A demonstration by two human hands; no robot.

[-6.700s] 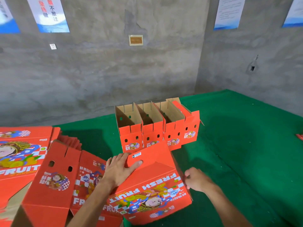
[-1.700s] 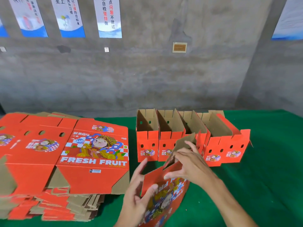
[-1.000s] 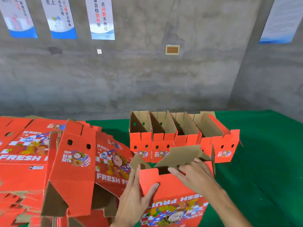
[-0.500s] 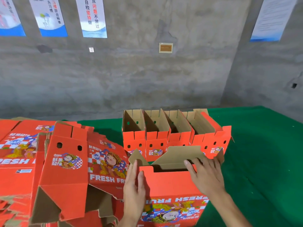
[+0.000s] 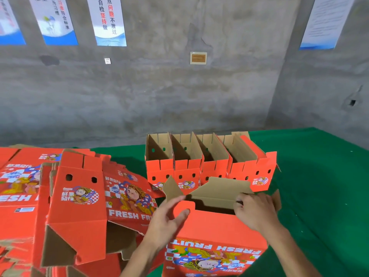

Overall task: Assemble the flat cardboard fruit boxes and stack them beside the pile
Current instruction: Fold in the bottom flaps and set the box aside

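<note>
Green table point(image 5: 311, 176): 4 assembled boxes point(image 5: 209, 162) stand open, insides shadowed

Bare packing workroom, rough concrete walls point(image 5: 159, 96), printed notices point(image 5: 109, 21), green-covered table point(image 5: 319, 186), flat carton pile point(image 5: 24, 196)

The red cardboard box being built point(image 5: 217, 232), lower middle, says "FRESH FRUIT" upside down; the flat red cardboard sheet point(image 5: 129, 198), left of it, says "FRESH FR"; the white and blue wall poster point(image 5: 108, 21), top, has Chinese words.

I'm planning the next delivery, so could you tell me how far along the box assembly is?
Done: four assembled boxes stand in a row on the green table. In hand: a fifth box, its top flaps open, left hand on the near left corner, right hand at the right rim. Left: a pile of flat boxes.
</note>
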